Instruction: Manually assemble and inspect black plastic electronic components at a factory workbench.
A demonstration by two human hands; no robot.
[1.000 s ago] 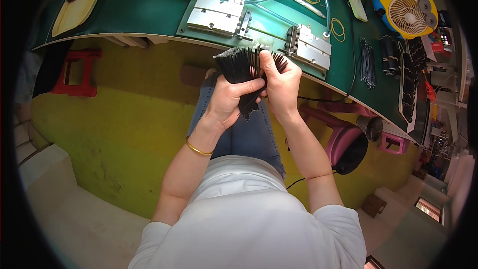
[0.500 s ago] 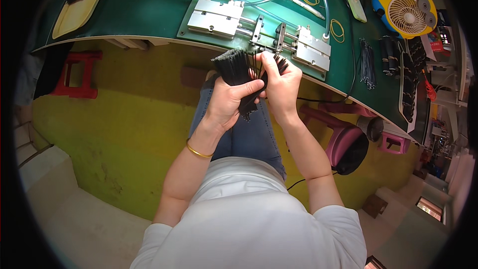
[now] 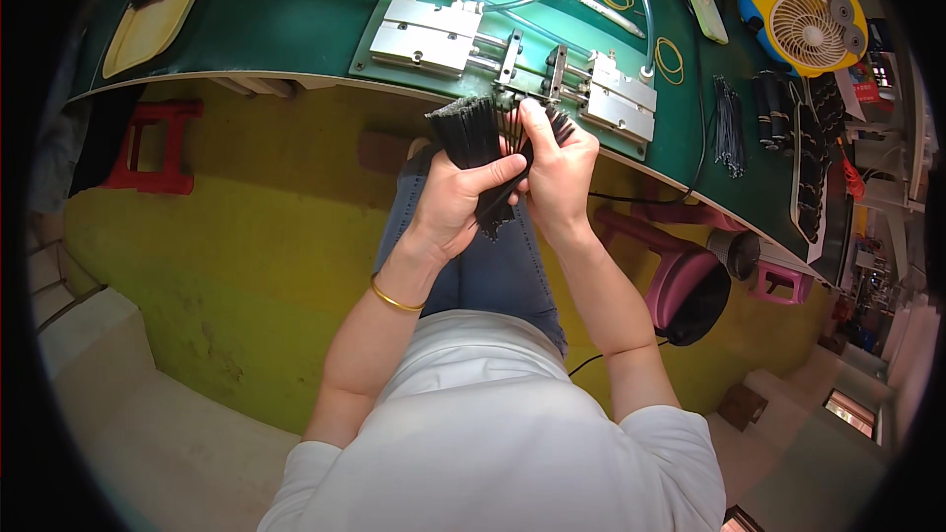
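Note:
A thick bundle of thin black wires or strips point(image 3: 467, 130) is fanned out in front of me, just off the table's near edge. My left hand point(image 3: 455, 192) is closed round it, with the thumb across its front. Some strands lean over toward my right hand point(image 3: 562, 167), which pinches part of them between thumb and fingers. The lower ends of the bundle stick out below my left hand. Right behind my hands is a metal fixture, with a left cylinder block point(image 3: 426, 34) and a right cylinder block point(image 3: 621, 103) facing each other.
The green table point(image 3: 286, 20) bears clear air hoses, yellow rubber bands point(image 3: 669, 61), a yellow tray point(image 3: 163, 20) at left and a yellow fan point(image 3: 810, 28) at right. Near the fan lie more black wire bundles point(image 3: 728, 128). Stools, one red point(image 3: 153, 148), one pink point(image 3: 670, 276), stand below.
Some strands have shifted from the bundle toward my right hand and now spread between the two hands. Both hands have stayed nearly in place.

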